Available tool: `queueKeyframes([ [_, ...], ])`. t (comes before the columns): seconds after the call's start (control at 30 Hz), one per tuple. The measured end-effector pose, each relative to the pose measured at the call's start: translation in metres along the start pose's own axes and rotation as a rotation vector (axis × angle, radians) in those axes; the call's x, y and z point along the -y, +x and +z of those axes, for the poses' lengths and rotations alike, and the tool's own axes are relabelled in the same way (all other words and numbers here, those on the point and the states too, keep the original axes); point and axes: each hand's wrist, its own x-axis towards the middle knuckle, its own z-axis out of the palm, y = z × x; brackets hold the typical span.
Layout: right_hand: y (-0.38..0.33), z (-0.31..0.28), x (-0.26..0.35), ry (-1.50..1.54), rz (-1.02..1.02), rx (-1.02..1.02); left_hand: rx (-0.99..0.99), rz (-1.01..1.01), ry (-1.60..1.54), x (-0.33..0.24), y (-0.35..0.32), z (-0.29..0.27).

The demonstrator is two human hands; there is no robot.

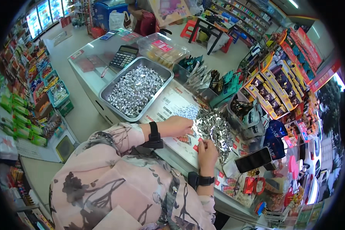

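My left hand (179,125) reaches over the counter with its fingers curled in a pinch, beside a small heap of pale blue-white pellets (188,111). My right hand (208,152) is also pinched, at the near edge of a loose pile of shiny silver foil pieces (215,129). Whatever sits between the fingertips of either hand is too small to make out. Both hands are above a white printed sheet (175,96) on the counter. To the left, a rectangular metal tray (141,115) holds many small silver-wrapped pieces (136,90).
A calculator (124,56) and a clear plastic box (163,46) lie beyond the tray. Upright packets (228,86) and yellow display boxes (270,88) line the right side. A dark-screened phone (253,160) leans near my right hand, with red scissors (259,186) closer in.
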Motion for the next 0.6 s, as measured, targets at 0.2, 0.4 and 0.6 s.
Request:
queueKeyframes([
  [0.2, -0.002, 0.006, -0.007, 0.138, 0.012, -0.034, 0.067, -0.397, -1.344, 0.0, -0.003, -0.004],
  [0.4, -0.001, 0.011, -0.018, 0.342, 0.014, -0.056, 0.13, -0.427, -1.553, -0.006, -0.014, 0.003],
  [0.6, -0.004, 0.0, 0.004, 0.717, 0.221, 0.033, 0.136, -0.386, -1.558, -0.002, -0.02, 0.025],
])
